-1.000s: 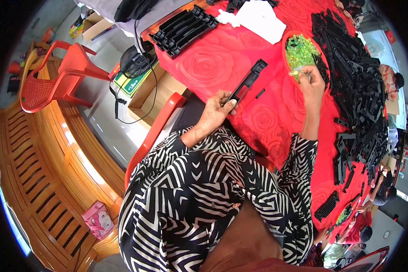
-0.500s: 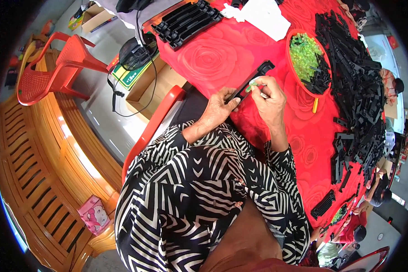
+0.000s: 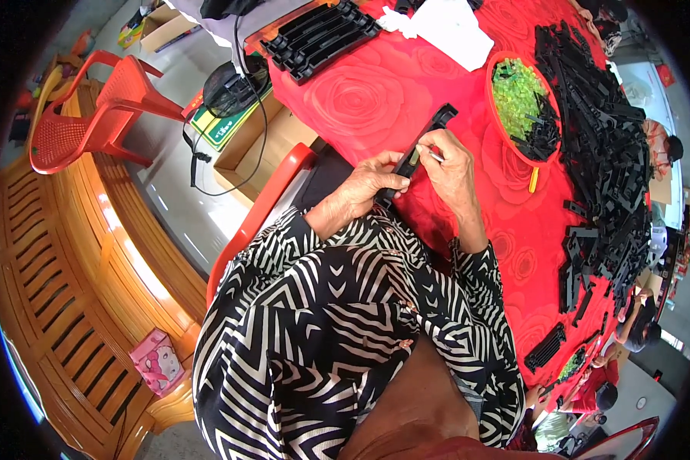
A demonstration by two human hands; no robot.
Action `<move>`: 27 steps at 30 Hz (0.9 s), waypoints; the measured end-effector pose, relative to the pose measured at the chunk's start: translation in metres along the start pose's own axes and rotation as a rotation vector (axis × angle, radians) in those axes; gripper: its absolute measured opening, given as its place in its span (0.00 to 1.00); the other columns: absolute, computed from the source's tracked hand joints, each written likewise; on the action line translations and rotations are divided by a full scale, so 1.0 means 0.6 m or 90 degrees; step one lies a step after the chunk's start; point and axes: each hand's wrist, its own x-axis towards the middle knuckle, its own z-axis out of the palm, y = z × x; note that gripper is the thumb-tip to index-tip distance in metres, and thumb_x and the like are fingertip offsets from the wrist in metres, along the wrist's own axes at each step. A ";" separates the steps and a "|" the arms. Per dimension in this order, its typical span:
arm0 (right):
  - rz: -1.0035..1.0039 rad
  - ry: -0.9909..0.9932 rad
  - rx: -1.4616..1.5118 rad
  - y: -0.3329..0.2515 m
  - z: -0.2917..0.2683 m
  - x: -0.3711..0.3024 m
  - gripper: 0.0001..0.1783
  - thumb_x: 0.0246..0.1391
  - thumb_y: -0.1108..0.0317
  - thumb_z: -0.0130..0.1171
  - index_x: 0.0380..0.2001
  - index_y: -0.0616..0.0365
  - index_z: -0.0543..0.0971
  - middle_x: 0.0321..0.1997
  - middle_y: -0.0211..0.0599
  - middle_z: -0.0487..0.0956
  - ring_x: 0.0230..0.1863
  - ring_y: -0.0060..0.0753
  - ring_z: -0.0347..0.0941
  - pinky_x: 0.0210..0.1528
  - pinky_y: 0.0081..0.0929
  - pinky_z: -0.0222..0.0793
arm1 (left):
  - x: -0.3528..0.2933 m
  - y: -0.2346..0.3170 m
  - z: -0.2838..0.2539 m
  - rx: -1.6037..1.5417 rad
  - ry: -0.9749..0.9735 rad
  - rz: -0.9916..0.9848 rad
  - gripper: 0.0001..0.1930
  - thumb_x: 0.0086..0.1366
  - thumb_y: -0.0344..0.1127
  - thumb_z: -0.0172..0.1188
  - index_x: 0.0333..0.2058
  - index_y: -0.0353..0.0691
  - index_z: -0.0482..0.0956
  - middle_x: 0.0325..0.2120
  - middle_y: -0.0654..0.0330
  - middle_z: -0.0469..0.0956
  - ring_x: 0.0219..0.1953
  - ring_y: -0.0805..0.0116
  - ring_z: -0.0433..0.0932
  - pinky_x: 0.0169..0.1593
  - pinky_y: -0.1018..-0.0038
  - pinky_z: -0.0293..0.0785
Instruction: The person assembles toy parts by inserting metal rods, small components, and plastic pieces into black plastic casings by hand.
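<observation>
Left hand (image 3: 366,186) had the black plastic strip (image 3: 438,123) clamped between thumb and fingers near its lower end. Strip was up off the table in front of the body, tilted, far end pointing up and to the right. Right hand (image 3: 452,170) was at the strip's middle, fingers bunched in a narrow pinch with a thin pale stick (image 3: 435,156) between them; too small to tell what kind. A small green piece (image 3: 414,158) sat against the strip just beside the right fingertips; couldn't tell if they touched it.

Red basket (image 3: 535,163) stood to the right of the hands on the red tablecloth (image 3: 429,69), holding green bits (image 3: 515,107) plus black bits (image 3: 542,130) toward its near end. Yellow handle (image 3: 533,181) showed just below its rim. Large heap of black parts (image 3: 602,161) lay right beyond the basket. Black rack (image 3: 320,40) was at the table's far left, white sheet (image 3: 456,34) to its right. Fan (image 3: 230,96) was left of the table, beside an open cardboard box (image 3: 287,132).
</observation>
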 end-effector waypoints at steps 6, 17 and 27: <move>-0.095 0.036 -0.131 -0.016 -0.003 -0.010 0.05 0.43 0.74 0.55 0.26 0.58 0.70 0.26 0.39 0.69 0.24 0.42 0.71 0.23 0.34 0.65 | 0.006 0.000 0.007 -0.012 -0.007 0.016 0.20 0.49 0.19 0.59 0.43 0.34 0.68 0.28 0.60 0.74 0.28 0.73 0.73 0.34 0.81 0.69; -0.112 0.022 -0.366 -0.032 -0.011 -0.030 0.09 0.38 0.71 0.59 0.24 0.57 0.70 0.31 0.42 0.64 0.22 0.41 0.70 0.21 0.35 0.66 | -0.003 -0.013 0.010 0.017 0.017 0.023 0.20 0.47 0.18 0.59 0.41 0.34 0.69 0.28 0.61 0.73 0.25 0.74 0.71 0.31 0.81 0.68; -0.161 -0.036 -0.383 -0.023 -0.017 -0.033 0.07 0.39 0.73 0.57 0.22 0.59 0.68 0.31 0.41 0.64 0.23 0.39 0.71 0.22 0.34 0.68 | -0.004 -0.016 0.031 0.161 0.110 0.116 0.20 0.44 0.18 0.58 0.40 0.33 0.71 0.31 0.62 0.74 0.32 0.76 0.71 0.37 0.82 0.68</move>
